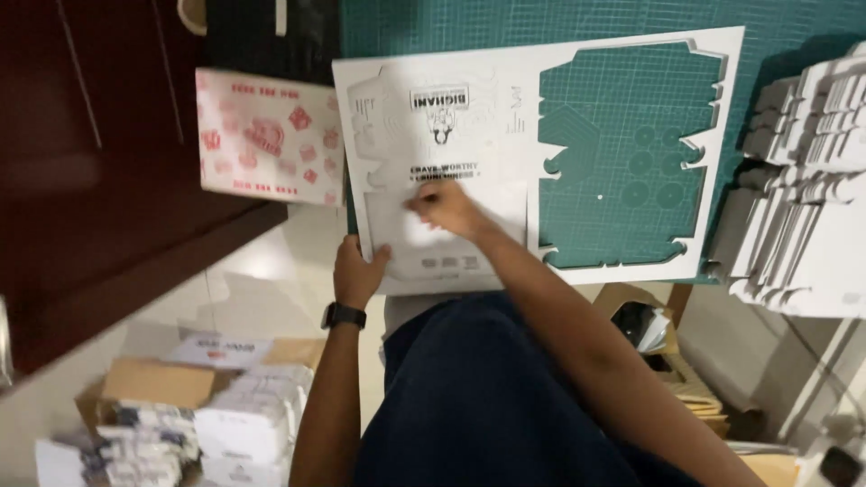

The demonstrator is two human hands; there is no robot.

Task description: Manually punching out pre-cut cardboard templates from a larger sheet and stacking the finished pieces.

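Note:
A large white die-cut cardboard sheet (505, 81) lies on a green cutting mat (794, 27). Its right half has a box-shaped hole where the mat shows through; its left half still carries a printed box blank. My left hand (358, 271), with a black watch on the wrist, grips the sheet's near left corner. My right hand (444, 209) is closed, fingers pressing down on the printed blank near the sheet's middle.
A stack of white punched-out blanks (798, 198) sits at the right on the mat. A red-and-white printed blank (266, 135) lies left of the sheet. On the floor are cardboard boxes (153, 383) with white stacks, and a box (645, 325) under the table.

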